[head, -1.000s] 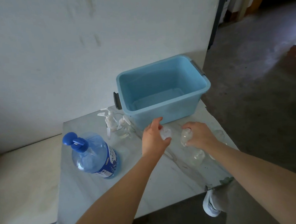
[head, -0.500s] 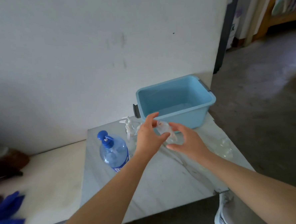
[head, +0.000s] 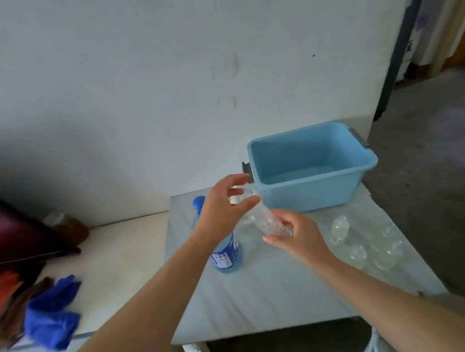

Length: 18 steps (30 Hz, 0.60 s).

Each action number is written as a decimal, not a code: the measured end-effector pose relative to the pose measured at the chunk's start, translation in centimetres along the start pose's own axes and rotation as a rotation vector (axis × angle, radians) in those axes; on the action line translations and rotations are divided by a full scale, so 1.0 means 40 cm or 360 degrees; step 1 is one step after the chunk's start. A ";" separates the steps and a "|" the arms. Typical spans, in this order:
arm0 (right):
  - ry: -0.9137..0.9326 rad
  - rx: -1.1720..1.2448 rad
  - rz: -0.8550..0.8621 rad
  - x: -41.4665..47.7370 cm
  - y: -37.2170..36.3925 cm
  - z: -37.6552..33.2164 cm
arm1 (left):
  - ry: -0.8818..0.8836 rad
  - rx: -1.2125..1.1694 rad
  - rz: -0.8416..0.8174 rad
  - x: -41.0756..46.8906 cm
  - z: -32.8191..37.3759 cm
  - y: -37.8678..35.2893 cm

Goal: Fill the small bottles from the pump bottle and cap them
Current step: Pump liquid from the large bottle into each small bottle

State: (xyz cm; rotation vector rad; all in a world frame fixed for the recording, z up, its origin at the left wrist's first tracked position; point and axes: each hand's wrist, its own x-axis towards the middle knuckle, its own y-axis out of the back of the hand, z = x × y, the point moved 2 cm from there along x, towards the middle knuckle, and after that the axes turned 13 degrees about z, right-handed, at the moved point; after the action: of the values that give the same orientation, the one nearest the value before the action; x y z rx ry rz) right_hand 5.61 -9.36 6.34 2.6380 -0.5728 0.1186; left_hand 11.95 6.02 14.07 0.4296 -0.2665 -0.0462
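Note:
My right hand (head: 294, 233) grips a small clear bottle (head: 266, 219), tilted with its top toward the upper left, above the marble table (head: 274, 295). My left hand (head: 225, 206) pinches the bottle's top end, fingers curled around it. The blue pump bottle (head: 225, 253) stands on the table just below and behind my left wrist, its blue pump head partly hidden. Several more small clear bottles (head: 366, 245) lie and stand on the table to the right.
A light blue plastic tub (head: 308, 193) sits at the table's back right against the white wall. A blue cloth (head: 53, 313) lies on the lower white surface at left, beside dark objects. The table's right edge drops to grey floor.
Both hands lifted one small bottle off the table and brought it up and leftward, near the pump bottle. The view swung right and up.

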 end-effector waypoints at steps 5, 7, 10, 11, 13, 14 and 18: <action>0.0054 -0.0085 -0.0112 -0.010 -0.065 -0.006 | 0.0013 0.0152 0.0347 0.083 -0.050 0.116; 0.0028 -0.0096 -0.0135 -0.009 -0.086 -0.004 | 0.0012 0.0311 0.0382 0.112 -0.080 0.140; -0.0019 -0.0128 -0.0151 -0.006 -0.109 0.000 | 0.0004 0.0494 0.0337 0.142 -0.107 0.146; -0.0030 -0.0128 -0.0161 -0.003 -0.116 0.002 | 0.0005 0.0538 0.0318 0.150 -0.116 0.142; -0.0045 -0.0114 -0.0177 0.004 -0.129 0.000 | 0.0011 0.0596 0.0286 0.165 -0.133 0.128; -0.0050 -0.0101 -0.0180 0.007 -0.135 -0.003 | 0.0028 0.0606 0.0272 0.171 -0.139 0.119; -0.0056 -0.0026 -0.0216 0.011 -0.158 -0.012 | 0.0109 0.0581 0.0289 0.187 -0.158 0.086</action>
State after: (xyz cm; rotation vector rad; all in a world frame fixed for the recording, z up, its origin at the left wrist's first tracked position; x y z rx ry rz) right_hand 8.62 -4.12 4.34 2.6583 -0.4031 0.0263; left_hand 20.80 10.94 11.82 0.7663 -0.2458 0.1975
